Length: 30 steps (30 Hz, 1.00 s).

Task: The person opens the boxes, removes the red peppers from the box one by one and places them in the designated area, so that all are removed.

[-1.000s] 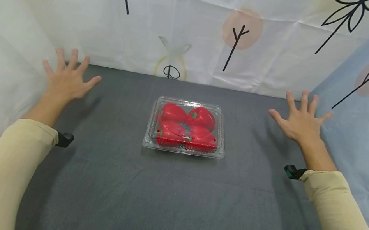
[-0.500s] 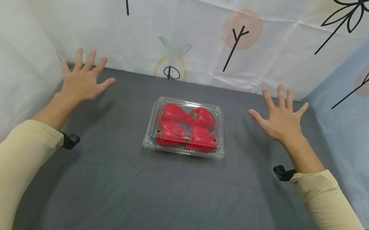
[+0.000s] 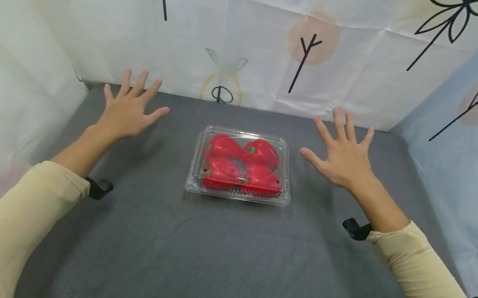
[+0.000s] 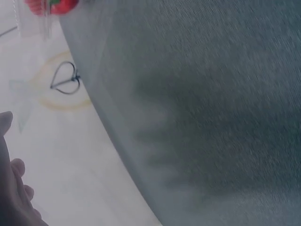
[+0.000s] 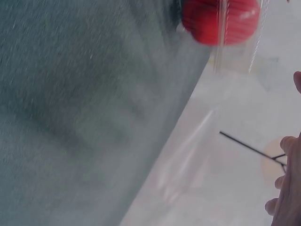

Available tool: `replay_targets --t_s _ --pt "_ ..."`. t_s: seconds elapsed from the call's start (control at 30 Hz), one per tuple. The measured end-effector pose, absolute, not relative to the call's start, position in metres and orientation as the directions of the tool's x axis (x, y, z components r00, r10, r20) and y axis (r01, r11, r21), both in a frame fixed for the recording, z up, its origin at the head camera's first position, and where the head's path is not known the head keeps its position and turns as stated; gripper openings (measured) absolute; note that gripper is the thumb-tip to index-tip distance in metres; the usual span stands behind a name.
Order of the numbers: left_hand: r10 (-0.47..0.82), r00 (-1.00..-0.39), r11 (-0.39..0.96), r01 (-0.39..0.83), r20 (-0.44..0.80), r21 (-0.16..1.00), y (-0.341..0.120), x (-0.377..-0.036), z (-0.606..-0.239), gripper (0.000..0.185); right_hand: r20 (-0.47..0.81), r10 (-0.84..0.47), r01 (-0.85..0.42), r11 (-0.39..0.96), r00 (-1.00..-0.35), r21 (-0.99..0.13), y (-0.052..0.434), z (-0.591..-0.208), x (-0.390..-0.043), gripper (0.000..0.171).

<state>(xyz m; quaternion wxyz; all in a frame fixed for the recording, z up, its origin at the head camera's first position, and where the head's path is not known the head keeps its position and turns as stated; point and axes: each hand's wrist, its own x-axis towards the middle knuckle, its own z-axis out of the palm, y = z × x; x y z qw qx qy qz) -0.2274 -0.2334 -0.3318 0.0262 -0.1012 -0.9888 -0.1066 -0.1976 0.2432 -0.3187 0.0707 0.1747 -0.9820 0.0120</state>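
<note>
Both hands, the left hand [image 3: 128, 112] and the right hand [image 3: 342, 154], have drawn inward since a second ago, fingers spread and holding nothing, now flanking the clear box of red peppers [image 3: 242, 164] lying between them, untouched; a grasp looks close.

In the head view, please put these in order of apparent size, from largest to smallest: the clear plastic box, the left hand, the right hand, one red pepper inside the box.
1. Clear plastic box, the largest.
2. Left hand and right hand: both open with fingers spread; they look alike, so I do not rank them.
3. One red pepper, the smallest.
</note>
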Motion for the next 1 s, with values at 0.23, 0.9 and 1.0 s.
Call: replay_targets --t_s 0.23,0.9,1.0 --pt "0.243 -0.966 0.935 0.257 0.089 0.242 -0.216 -0.221 -0.334 0.073 0.169 -0.437 -0.443 0.897 -0.883 0.002 0.229 -0.320 -0.191 0.076" --pt "0.384 -0.920 0.848 0.386 0.082 0.364 -0.174 -0.200 -0.345 0.071 0.163 -0.694 -0.702 0.712 -0.701 0.016 0.185 -0.334 -0.165 0.076" --pt "0.386 -0.922 0.832 0.364 0.034 0.418 -0.172 -0.198 -0.347 0.070 0.169 -0.743 -0.752 0.658 -0.647 0.015 0.179 -0.336 -0.162 0.077"
